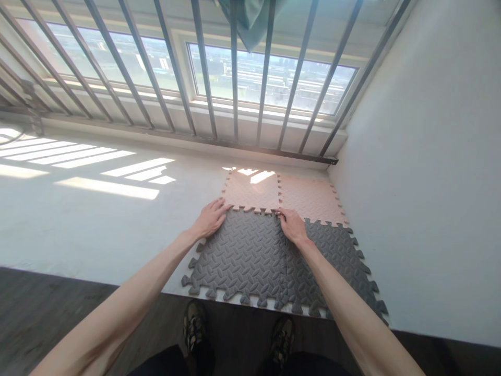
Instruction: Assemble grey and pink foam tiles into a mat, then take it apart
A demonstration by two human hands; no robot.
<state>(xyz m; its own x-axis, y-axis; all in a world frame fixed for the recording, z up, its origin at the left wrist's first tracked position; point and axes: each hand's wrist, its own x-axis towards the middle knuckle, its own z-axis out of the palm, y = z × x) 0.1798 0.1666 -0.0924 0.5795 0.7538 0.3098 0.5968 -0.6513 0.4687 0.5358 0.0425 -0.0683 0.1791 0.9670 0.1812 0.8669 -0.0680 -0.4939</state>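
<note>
Two pink foam puzzle mats lie side by side near the window, the left one (252, 190) and the right one (311, 201). In front of them lie two grey foam mats, the left (238, 256) and the right (336, 261). My left hand (209, 218) rests flat with fingers spread on the seam between the left pink mat and the left grey mat. At the point where the mats' corners meet, my right hand (291, 224) presses down with its fingers bent. Neither hand lifts a mat.
The mats sit on a white raised ledge (97, 224) in the corner by a white wall (422, 183). Dark metal bars (235, 73) run in front of the window. A green cloth (250, 18) hangs above. My shoes (195, 329) stand on dark flooring below.
</note>
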